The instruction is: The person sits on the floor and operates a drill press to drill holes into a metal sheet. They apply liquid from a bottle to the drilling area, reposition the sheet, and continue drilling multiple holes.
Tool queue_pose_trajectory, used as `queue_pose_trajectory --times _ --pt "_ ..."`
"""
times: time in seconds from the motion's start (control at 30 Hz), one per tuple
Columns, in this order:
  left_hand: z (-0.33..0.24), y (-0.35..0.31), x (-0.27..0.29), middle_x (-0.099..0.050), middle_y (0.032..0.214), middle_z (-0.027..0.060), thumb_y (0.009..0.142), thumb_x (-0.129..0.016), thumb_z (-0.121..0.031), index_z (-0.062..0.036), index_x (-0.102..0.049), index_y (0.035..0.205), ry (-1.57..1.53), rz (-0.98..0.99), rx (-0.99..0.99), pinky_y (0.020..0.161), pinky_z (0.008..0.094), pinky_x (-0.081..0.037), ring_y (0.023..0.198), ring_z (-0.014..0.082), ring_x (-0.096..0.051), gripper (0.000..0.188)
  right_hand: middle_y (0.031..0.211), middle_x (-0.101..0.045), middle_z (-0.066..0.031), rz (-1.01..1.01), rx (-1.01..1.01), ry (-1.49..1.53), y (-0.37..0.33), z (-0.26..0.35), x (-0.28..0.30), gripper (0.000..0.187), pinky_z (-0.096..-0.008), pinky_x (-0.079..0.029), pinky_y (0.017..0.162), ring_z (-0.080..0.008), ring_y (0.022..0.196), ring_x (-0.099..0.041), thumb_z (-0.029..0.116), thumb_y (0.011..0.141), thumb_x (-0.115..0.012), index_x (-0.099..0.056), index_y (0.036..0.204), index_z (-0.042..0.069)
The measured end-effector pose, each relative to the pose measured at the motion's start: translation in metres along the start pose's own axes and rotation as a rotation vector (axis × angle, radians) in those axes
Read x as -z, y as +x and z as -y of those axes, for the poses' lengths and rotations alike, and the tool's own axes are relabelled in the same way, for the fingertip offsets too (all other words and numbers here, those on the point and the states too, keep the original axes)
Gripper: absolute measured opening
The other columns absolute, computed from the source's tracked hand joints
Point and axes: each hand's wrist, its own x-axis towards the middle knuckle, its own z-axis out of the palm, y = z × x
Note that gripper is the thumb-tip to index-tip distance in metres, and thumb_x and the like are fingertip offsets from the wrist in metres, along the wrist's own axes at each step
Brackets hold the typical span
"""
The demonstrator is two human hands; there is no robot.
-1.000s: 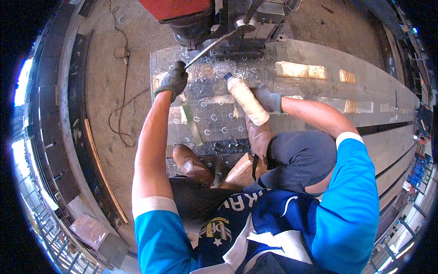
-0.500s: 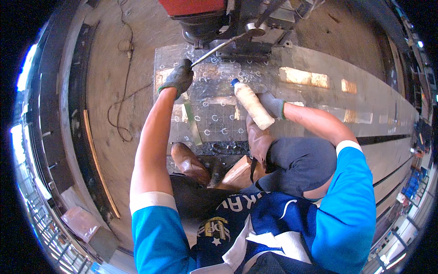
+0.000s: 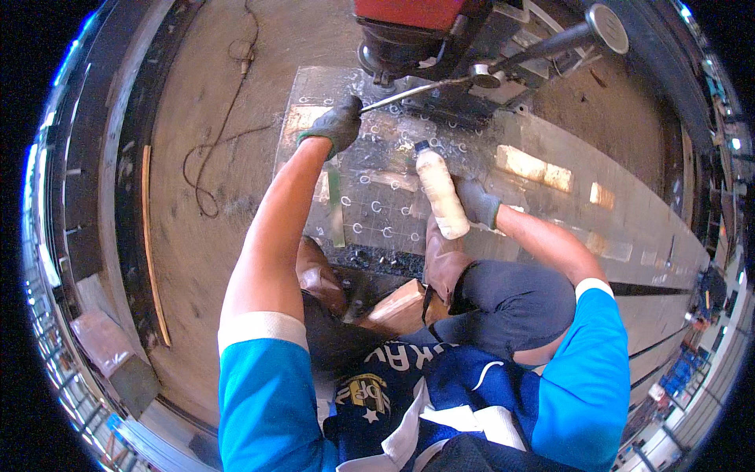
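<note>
My left hand (image 3: 336,126), in a dark grey glove, is wrapped round the end of a metal lever (image 3: 417,92). The lever runs to a round hub on a red and black machine (image 3: 409,35), which looks like a drill, at the far side. My right hand (image 3: 476,203), gloved too, grips a plastic bottle (image 3: 442,195) of cloudy, cream-coloured liquid from its right side. The blue cap points away from me, toward the machine, above a steel plate (image 3: 377,161) marked with chalk circles. Some of the right fingers are hidden behind the bottle.
A wood block (image 3: 397,308) lies between my legs, near my brown boots. Dark shavings (image 3: 377,258) are scattered along the plate's near edge. A cable (image 3: 206,169) loops over the floor at left, beside a long thin strip (image 3: 151,244). Pale patches (image 3: 535,167) mark the plate at right.
The view has shifted, showing more of the machine and another handle with a round end at upper right. The bottle now points more straight away from me. Both hands keep their hold.
</note>
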Motion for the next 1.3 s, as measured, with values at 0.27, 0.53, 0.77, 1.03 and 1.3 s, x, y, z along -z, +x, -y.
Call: queue_pose_trajectory --times 0.27,0.53,0.77,1.03,1.3 --pt "0.004 0.005 -0.002 -0.069 0.109 0.0290 0.100 -0.052 -0.021 -0.0066 -0.058 0.119 -0.016 -0.002 -0.045 0.082 0.0578 -0.051 0.103 0.0513 -0.065 0.025 0.135 -0.064 -0.0114 0.109 -0.120 0.190 -0.008 -0.002 0.023 0.045 -0.0350 -0.047 0.109 -0.0204 0.120 -0.061 0.029 0.112 -0.032 -0.054 0.142 0.004" --pt "-0.004 -0.001 0.003 -0.070 0.116 0.0287 0.101 -0.048 -0.016 -0.0037 -0.059 0.121 -0.038 0.043 0.054 0.087 0.0552 -0.053 0.108 0.0478 -0.067 0.026 0.137 -0.063 -0.0117 0.233 -0.178 0.269 -0.010 -0.003 0.028 0.046 -0.0357 -0.046 0.111 -0.0212 0.121 -0.061 0.030 0.112 -0.032 -0.052 0.144 0.004" --pt "0.002 0.003 -0.004 -0.068 0.118 0.0298 0.102 -0.045 -0.020 -0.0053 -0.055 0.125 -0.055 0.023 0.008 0.090 0.0563 -0.052 0.111 0.0487 -0.066 0.028 0.143 -0.060 -0.0111 0.262 -0.126 0.178 -0.008 -0.008 0.029 0.047 -0.0377 -0.044 0.114 -0.0223 0.125 -0.060 0.031 0.113 -0.031 -0.048 0.149 0.006" --pt "0.002 0.006 -0.007 -0.068 0.118 0.0297 0.101 -0.047 -0.020 -0.0049 -0.054 0.126 -0.020 0.031 0.036 0.090 0.0571 -0.052 0.111 0.0480 -0.067 0.030 0.144 -0.060 -0.0085 0.056 0.096 -0.157 -0.014 0.007 -0.004 0.046 -0.0377 -0.047 0.112 -0.0225 0.126 -0.060 0.032 0.112 -0.034 -0.049 0.149 0.009" --pt "0.014 0.015 -0.022 -0.067 0.119 0.0326 0.101 -0.051 -0.023 -0.0050 -0.052 0.136 0.027 -0.019 -0.091 0.094 0.0560 -0.051 0.113 0.0507 -0.063 0.040 0.144 -0.060 -0.0088 0.014 0.163 -0.301 -0.005 0.002 -0.001 0.046 -0.0375 -0.046 0.113 -0.0224 0.126 -0.060 0.032 0.112 -0.034 -0.049 0.149 0.008"
